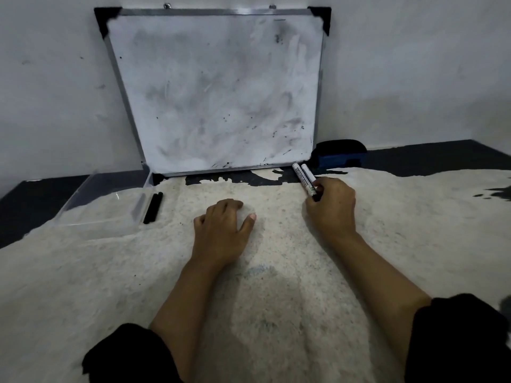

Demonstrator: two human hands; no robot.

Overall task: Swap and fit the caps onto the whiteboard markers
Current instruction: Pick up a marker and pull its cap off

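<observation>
We see the right hand (333, 207) curled around the near ends of two white markers (305, 179) far right by the whiteboard (221, 92), their tips hidden. Left hand (221, 230) rests flat, fingers relaxed, on the rug (276, 299). Two black caps (153, 207) lie left beside a clear tray (105, 200), though we can't confirm they're caps.

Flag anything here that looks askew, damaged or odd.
The whiteboard leans crookedly against the wall, smeared with grey ink residue. Two black caps lie far from the markers the right hand grips.

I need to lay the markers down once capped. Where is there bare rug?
Free: the rug between the left hand and the two black pens by the clear tray, and right of the right hand. Crowded: around the markers and eraser at the whiteboard corner.
</observation>
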